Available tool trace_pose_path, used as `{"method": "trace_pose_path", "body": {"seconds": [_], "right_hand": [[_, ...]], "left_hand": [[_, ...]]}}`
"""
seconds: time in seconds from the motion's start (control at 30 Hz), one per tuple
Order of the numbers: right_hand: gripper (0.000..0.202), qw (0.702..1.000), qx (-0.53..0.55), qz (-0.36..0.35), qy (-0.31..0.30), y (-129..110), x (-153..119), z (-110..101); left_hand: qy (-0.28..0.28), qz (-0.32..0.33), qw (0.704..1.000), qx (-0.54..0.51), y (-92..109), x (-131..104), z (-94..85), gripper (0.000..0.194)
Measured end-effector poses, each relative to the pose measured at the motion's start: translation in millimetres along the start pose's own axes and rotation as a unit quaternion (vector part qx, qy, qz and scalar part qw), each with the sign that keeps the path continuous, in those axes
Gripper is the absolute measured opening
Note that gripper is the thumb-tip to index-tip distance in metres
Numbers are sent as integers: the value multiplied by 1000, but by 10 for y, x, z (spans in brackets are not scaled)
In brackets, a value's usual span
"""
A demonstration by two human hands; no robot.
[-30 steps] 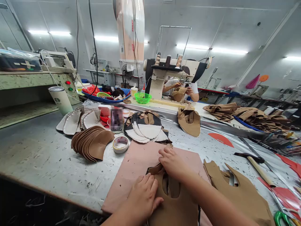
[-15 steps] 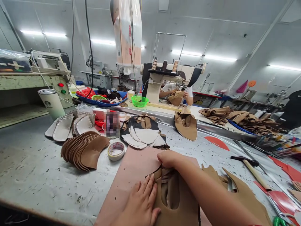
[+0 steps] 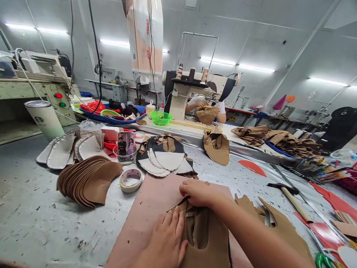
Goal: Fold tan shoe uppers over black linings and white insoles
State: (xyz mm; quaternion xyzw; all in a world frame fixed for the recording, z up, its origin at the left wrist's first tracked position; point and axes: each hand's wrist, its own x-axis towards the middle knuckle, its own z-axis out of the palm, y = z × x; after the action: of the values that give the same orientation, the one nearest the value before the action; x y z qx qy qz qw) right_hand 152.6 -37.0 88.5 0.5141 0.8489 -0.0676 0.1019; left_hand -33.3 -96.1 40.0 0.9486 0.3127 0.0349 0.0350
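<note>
A brown shoe upper (image 3: 214, 236) with a dark edge and a U-shaped opening lies on a pinkish board (image 3: 134, 223) in front of me. My left hand (image 3: 164, 238) rests flat on its left side, fingers stretched toward the far edge. At that far edge my right hand (image 3: 198, 191) is closed, its fingers curled down on the material; the fingertips are partly hidden. More brown upper pieces (image 3: 281, 223) lie right of the board. Beyond it sits a pile of black-and-white backed pieces (image 3: 164, 158).
To the left are stacked brown pieces (image 3: 89, 178), a tape roll (image 3: 131, 180), a phone (image 3: 126, 143) and a tumbler (image 3: 44, 119). A hammer (image 3: 295, 203) and green-handled scissors (image 3: 323, 260) lie right. Across the table, a person works at a sewing machine (image 3: 178, 100).
The whole view has swung slightly right, so the table things appear further left. My right hand's fingers have shifted a little at the upper's far edge; my left hand still presses flat.
</note>
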Motion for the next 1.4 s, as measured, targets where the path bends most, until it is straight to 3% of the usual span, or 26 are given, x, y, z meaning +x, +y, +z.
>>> {"method": "trace_pose_path", "body": {"seconds": [0.17, 0.43, 0.6, 0.8, 1.2, 1.4], "right_hand": [[19, 995, 8, -76, 71, -40, -22, 109], [22, 990, 90, -73, 83, -63, -64, 153], [15, 990, 123, -55, 43, -101, -97, 46], [17, 993, 119, 22, 1, -60, -59, 38], [16, 996, 39, 74, -24, -226, 73, -26], [13, 997, 27, 74, -21, -91, 43, -34]], "left_hand": [[59, 22, 997, 43, -46, -45, 98, 54], [179, 53, 978, 93, -13, -78, 178, 38], [146, 53, 985, 69, -2, -82, 176, 40], [159, 51, 985, 37, -46, -85, 217, 39], [84, 35, 996, 3, -67, -38, 126, 45], [10, -1, 999, -44, -10, 81, -23, 43]]}}
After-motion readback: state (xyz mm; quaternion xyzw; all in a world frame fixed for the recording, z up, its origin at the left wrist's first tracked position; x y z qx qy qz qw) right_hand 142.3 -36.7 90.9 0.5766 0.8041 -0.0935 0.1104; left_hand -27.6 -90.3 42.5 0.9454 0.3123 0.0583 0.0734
